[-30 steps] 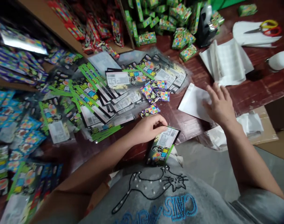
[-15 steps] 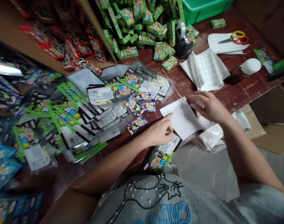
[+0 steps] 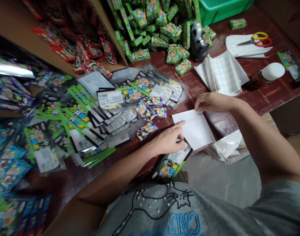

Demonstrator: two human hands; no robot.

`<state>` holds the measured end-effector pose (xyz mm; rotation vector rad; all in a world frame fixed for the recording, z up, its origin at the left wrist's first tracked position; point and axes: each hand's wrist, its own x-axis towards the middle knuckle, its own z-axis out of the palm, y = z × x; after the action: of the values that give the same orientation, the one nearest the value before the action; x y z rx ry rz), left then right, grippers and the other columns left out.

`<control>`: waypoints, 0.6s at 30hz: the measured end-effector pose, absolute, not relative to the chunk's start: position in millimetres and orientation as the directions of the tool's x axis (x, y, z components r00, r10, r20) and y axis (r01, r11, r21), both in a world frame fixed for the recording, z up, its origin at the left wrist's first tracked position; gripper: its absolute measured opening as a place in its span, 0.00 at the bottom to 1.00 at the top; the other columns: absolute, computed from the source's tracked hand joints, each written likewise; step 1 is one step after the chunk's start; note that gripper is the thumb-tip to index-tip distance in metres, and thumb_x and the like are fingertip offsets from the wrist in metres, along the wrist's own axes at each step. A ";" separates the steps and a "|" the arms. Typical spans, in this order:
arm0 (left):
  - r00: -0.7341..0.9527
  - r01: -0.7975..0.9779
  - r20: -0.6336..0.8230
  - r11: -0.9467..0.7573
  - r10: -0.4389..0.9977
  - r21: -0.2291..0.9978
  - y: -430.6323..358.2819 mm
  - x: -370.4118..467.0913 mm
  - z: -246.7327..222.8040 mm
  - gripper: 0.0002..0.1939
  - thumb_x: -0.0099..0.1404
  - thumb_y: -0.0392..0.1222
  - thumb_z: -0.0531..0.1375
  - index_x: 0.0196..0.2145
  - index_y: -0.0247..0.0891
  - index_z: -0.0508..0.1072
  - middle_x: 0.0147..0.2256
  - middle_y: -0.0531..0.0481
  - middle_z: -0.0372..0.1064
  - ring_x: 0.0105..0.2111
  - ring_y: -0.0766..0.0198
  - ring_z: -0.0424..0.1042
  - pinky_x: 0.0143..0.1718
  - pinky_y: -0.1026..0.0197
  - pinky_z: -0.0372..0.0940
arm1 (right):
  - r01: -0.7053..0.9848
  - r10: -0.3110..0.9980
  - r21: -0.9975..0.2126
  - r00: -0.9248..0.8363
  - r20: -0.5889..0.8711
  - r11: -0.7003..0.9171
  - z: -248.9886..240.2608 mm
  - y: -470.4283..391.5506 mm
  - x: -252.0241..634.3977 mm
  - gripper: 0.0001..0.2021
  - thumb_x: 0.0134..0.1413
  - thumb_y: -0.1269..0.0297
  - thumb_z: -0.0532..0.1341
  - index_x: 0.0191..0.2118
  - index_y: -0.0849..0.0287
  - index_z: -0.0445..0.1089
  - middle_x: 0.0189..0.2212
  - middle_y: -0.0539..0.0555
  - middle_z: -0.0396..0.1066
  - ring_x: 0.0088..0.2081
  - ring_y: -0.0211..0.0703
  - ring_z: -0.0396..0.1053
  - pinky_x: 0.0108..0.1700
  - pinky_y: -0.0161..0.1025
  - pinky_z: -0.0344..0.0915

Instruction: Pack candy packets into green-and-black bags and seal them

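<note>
A white sheet [image 3: 195, 129] lies at the table's front edge, over the upper end of a black and green printed bag [image 3: 171, 164]. My left hand [image 3: 171, 139] rests at the sheet's left side, index finger stretched onto it and the other fingers curled; what they hold, if anything, is hidden. My right hand [image 3: 210, 102] has its fingers pinched together at the sheet's upper right corner. Small purple packets [image 3: 146, 130] lie left of the sheet, beside a spread of black and green bags [image 3: 110, 98].
Beyond the sheet lie stacked white papers [image 3: 224, 73], scissors [image 3: 254, 41] and a black tape dispenser [image 3: 198, 44]. Green boxes [image 3: 173, 31] are heaped near a green bin [image 3: 221, 11]. A carton of red packets [image 3: 120, 54] stands at the back left. A white round object [image 3: 273, 71] is at right.
My right hand has moved left and down to the sheet's upper corner, and its fingers have closed together. My left hand has stayed at the sheet. The camera view has shifted slightly.
</note>
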<state>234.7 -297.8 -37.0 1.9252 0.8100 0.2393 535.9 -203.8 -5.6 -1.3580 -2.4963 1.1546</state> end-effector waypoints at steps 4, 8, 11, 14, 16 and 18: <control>0.754 0.445 -0.196 -0.268 0.627 0.855 -300.5 239.9 -35.4 0.10 0.60 0.31 0.64 0.30 0.42 0.67 0.71 0.33 0.66 0.71 0.36 0.68 0.68 0.37 0.69 | 0.556 0.840 -0.784 -0.536 -0.085 0.275 40.4 -252.4 531.9 0.16 0.66 0.46 0.67 0.39 0.53 0.81 0.36 0.54 0.79 0.37 0.42 0.75 0.42 0.43 0.70; 0.708 0.430 -0.129 -0.279 0.694 0.858 -318.2 215.1 -23.7 0.06 0.63 0.29 0.62 0.34 0.39 0.72 0.69 0.35 0.68 0.68 0.42 0.71 0.68 0.40 0.69 | 0.343 0.953 -0.935 -0.301 -0.020 0.088 70.9 -299.3 509.6 0.10 0.62 0.54 0.74 0.42 0.51 0.78 0.34 0.51 0.77 0.35 0.36 0.73 0.38 0.39 0.69; 0.609 0.378 -0.051 -0.234 0.792 0.896 -339.5 173.7 -14.5 0.07 0.66 0.33 0.61 0.41 0.40 0.77 0.60 0.39 0.75 0.55 0.52 0.80 0.58 0.48 0.75 | 0.238 0.910 -0.970 -0.392 -0.139 -0.046 64.3 -318.5 473.3 0.20 0.60 0.55 0.75 0.54 0.49 0.74 0.34 0.49 0.75 0.34 0.38 0.73 0.34 0.38 0.69; 0.495 0.334 -0.124 -0.057 0.860 0.941 -358.4 136.2 -12.0 0.05 0.68 0.38 0.63 0.42 0.40 0.78 0.42 0.46 0.80 0.40 0.60 0.80 0.42 0.57 0.76 | 0.208 0.773 -0.968 -0.587 -0.241 -0.144 46.8 -324.6 424.1 0.24 0.62 0.56 0.73 0.59 0.53 0.68 0.34 0.49 0.77 0.34 0.40 0.74 0.35 0.39 0.71; 0.441 0.308 -0.184 0.045 0.878 0.950 -367.6 121.3 -12.6 0.06 0.67 0.40 0.64 0.42 0.39 0.78 0.40 0.47 0.81 0.36 0.62 0.79 0.38 0.59 0.75 | 0.222 0.672 -0.962 -0.689 -0.272 -0.161 37.1 -324.1 391.9 0.25 0.62 0.56 0.72 0.60 0.55 0.67 0.34 0.49 0.77 0.34 0.40 0.74 0.35 0.39 0.71; 0.413 0.293 -0.198 0.076 0.889 0.953 -374.6 113.8 -12.6 0.06 0.67 0.40 0.65 0.42 0.38 0.78 0.40 0.47 0.81 0.35 0.63 0.79 0.38 0.60 0.74 | 0.256 0.621 -0.958 -0.733 -0.279 -0.129 30.8 -322.4 366.4 0.25 0.60 0.55 0.72 0.59 0.54 0.68 0.35 0.49 0.77 0.33 0.40 0.73 0.33 0.39 0.70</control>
<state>113.8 -374.6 -12.6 1.4739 1.1132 0.6251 366.4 -322.4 30.8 -0.9826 -1.8702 1.9405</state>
